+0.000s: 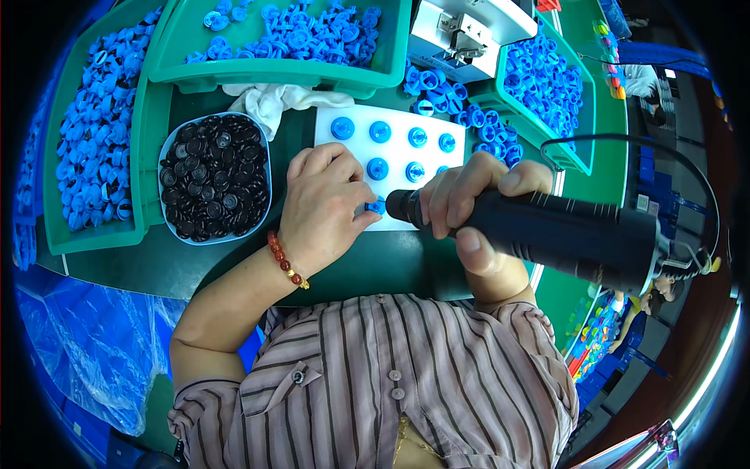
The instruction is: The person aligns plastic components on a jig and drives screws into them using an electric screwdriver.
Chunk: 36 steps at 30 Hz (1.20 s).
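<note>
My left hand (pixel 324 199) is closed, its thumb and forefinger pinching a small blue plastic part (pixel 376 205) at the near edge of a white board (pixel 355 148). In my right hand (pixel 473 199) I grip a black electric screwdriver (pixel 558 232) lying nearly level, its nose pointing left at that blue part. Whether nose and part touch I cannot tell. Several round blue parts (pixel 380 131) stand in rows on the board, some with a shinier centre. My right hand covers part of the board's right side.
A tub of black round caps (pixel 212 176) stands left of my left hand. Green bins (pixel 234 72) of blue parts stand at left, back and right. Beyond the board are loose blue rings (pixel 437 95), a white cloth (pixel 269 105) and a white machine (pixel 469 35). A cord (pixel 672 148) trails from the screwdriver.
</note>
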Available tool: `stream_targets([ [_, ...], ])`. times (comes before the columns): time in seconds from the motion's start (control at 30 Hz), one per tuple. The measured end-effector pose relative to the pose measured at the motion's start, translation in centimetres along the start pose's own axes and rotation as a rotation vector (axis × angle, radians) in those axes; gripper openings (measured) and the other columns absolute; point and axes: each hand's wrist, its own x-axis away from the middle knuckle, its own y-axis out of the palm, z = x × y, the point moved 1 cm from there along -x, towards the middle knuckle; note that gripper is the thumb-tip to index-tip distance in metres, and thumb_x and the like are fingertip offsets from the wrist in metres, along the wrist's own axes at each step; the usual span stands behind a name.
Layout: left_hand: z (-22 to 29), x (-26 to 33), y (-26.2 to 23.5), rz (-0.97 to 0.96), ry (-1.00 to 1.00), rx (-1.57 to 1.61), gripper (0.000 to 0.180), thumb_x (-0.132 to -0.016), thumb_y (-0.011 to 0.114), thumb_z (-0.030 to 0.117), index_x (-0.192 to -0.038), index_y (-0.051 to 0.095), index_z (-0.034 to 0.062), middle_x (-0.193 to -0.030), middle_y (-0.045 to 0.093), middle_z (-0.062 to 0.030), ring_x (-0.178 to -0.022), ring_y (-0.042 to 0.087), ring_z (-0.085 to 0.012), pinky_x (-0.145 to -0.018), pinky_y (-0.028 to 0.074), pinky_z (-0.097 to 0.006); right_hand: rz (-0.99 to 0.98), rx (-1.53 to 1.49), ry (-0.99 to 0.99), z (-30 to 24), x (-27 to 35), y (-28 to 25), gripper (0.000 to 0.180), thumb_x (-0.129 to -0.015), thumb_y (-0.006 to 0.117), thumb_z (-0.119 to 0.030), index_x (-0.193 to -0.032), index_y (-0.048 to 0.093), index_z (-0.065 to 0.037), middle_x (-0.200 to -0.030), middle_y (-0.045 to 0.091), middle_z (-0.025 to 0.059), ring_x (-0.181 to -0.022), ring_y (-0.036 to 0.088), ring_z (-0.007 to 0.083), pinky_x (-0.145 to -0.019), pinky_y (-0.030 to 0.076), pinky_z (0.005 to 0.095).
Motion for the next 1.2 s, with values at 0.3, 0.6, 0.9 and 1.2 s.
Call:
stream_targets([
  [0.3, 0.0, -0.2, -1.3, -0.1, 0.029, -0.074, 0.023, -0.058, 0.082, 0.019, -0.077, 0.071, 0.0124, -0.088, 0.061, -0.0018, -0.1, 0.053, -0.0248, -0.09, 0.038, -0.042, 0.355, -0.04, -0.024, -1.5, -2.2, -3.4, 0.063, -0.082, 0.061, -0.012, -0.135, 0.027, -0.012, -0.081, 0.048, 0.0094, -0.061, 0.053, 0.0189, -0.063, 0.047, 0.0387],
  [0.6, 2.2, -3.7, -3.5, -0.087, 0.065, -0.099, 0.018, -0.067, 0.077, 0.016, -0.073, 0.064, 0.006, -0.077, 0.062, -0.0077, -0.087, 0.056, -0.0304, -0.08, 0.041, -0.042, 0.51, 0.082, -0.132, -2.9, -5.1, -5.3, 0.063, -0.076, 0.062, -0.01, -0.129, 0.028, -0.002, -0.077, 0.052, 0.011, -0.06, 0.055, 0.0201, -0.061, 0.051, 0.037],
  [0.9, 0.4, -4.6, 2.8, 0.049, 0.045, -0.251, 0.023, -0.069, 0.075, 0.013, -0.091, 0.068, 0.0092, -0.094, 0.057, -0.0058, -0.091, 0.053, -0.0275, -0.08, 0.041, -0.041, 0.602, 0.142, -0.161, -3.3, -8.1, -6.7, 0.062, -0.072, 0.065, -0.003, -0.125, 0.033, -0.004, -0.08, 0.052, 0.0102, -0.06, 0.056, 0.0195, -0.058, 0.048, 0.0336],
  [1.2, -0.7, -6.4, 1.6, -0.077, -0.051, -0.142, 0.021, -0.069, 0.076, 0.01, -0.088, 0.067, 0.0076, -0.083, 0.06, -0.0063, -0.084, 0.054, -0.0286, -0.076, 0.042, -0.042, 0.571, 0.15, -0.194, -3.4, -10.8, -7.5, 0.059, -0.073, 0.063, 0.002, -0.124, 0.035, -0.002, -0.077, 0.053, 0.0096, -0.062, 0.058, 0.0189, -0.06, 0.049, 0.0323],
])
